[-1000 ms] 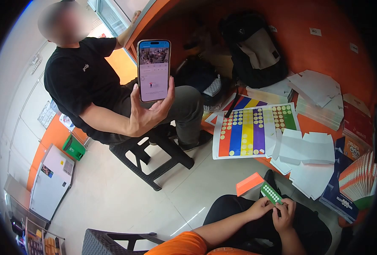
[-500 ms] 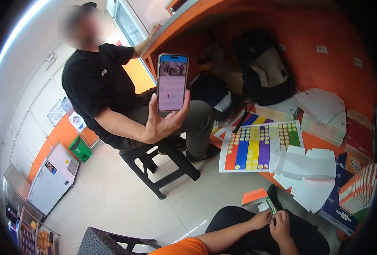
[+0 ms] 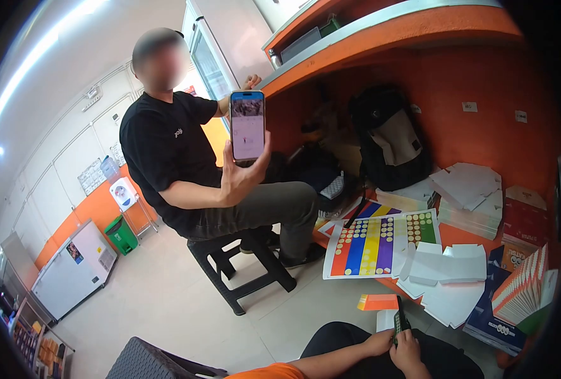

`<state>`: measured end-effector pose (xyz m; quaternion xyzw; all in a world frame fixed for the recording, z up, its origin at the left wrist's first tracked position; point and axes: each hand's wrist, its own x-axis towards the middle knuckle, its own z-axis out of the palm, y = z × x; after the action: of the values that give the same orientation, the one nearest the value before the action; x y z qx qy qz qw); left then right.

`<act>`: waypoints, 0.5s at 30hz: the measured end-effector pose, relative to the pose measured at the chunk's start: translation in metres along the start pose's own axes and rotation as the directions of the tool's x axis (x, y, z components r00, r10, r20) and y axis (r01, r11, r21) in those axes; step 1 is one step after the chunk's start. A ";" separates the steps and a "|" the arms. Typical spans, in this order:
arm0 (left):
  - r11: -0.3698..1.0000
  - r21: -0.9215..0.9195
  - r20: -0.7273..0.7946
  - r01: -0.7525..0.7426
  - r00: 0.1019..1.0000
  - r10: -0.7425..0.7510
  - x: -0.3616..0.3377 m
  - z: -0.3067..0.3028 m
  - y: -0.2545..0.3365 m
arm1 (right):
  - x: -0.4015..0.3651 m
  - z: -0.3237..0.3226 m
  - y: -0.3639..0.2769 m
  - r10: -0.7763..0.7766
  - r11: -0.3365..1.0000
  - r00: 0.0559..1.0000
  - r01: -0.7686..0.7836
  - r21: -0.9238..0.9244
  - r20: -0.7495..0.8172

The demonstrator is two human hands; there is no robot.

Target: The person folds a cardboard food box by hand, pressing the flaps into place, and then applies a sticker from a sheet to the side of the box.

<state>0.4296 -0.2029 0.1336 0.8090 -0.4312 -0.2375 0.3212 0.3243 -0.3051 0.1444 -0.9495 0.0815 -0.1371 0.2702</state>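
1. Head view, hands: two belong to the wearer, left hand (image 3: 378,343) and right hand (image 3: 407,351); both are located above the dark-trousered lap (image 3: 337,338), near each other.
2. Held part: one green strip (image 3: 398,323) with pale dots; it points up and away from the lap, seen nearly edge-on; its lower end lies at the fingertips of both hands.
3. Left grip: fingers nearly closed, fingertips at the strip's lower end; exact finger contact is too small to tell.
4. Right grip: fingers curled closed on the strip, beside the left fingertips.
5. Adjacent part: one orange-and-white carton (image 3: 377,302), just beyond the hands; whether it touches the strip cannot be told.
6. Co-worker (image 3: 173,136): one, seated on one black stool (image 3: 242,271); one hand (image 3: 242,180) grips one upright phone (image 3: 247,126), thumb and fingers at opposite edges; the other hand (image 3: 252,82) is at the counter edge.
7. Work surface, beyond the lap: one dotted sheet (image 3: 372,249) with coloured columns, a second sheet partly beneath it; several white cartons (image 3: 448,265), overlapping, count not readable; one backpack (image 3: 391,142) behind them.
8. Lower left: one further stool (image 3: 144,363), partly in frame.
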 end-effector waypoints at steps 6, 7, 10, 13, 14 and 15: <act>0.999 0.038 0.059 0.031 0.998 -0.033 0.003 0.002 -0.006 | -0.004 -0.004 -0.002 0.006 0.999 1.000 -0.006 -0.036 0.020; 0.995 -0.104 -0.013 0.000 1.000 -0.001 0.007 0.005 -0.014 | -0.003 -0.006 -0.004 -0.020 0.999 0.999 0.019 -0.031 -0.031; 0.914 -0.406 -0.020 0.017 0.999 -0.028 0.011 -0.002 -0.022 | -0.001 -0.008 -0.005 -0.066 0.998 0.985 0.066 -0.009 -0.158; 0.739 -0.665 0.082 0.110 0.994 -0.074 0.009 -0.009 -0.019 | -0.002 -0.011 -0.008 -0.079 0.995 0.982 0.087 0.039 -0.169; 0.674 -0.727 0.095 0.131 0.991 -0.091 0.009 -0.011 -0.018 | -0.002 -0.011 -0.009 -0.079 0.995 0.982 0.087 0.039 -0.170; 0.603 -0.783 0.110 0.151 0.988 -0.105 0.009 -0.010 -0.018 | -0.002 -0.013 -0.010 -0.095 0.994 0.983 0.101 0.028 -0.160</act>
<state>0.4509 -0.1992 0.1266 0.6075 -0.2319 -0.4463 0.6149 0.3190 -0.3020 0.1598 -0.9335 0.0532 -0.2266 0.2729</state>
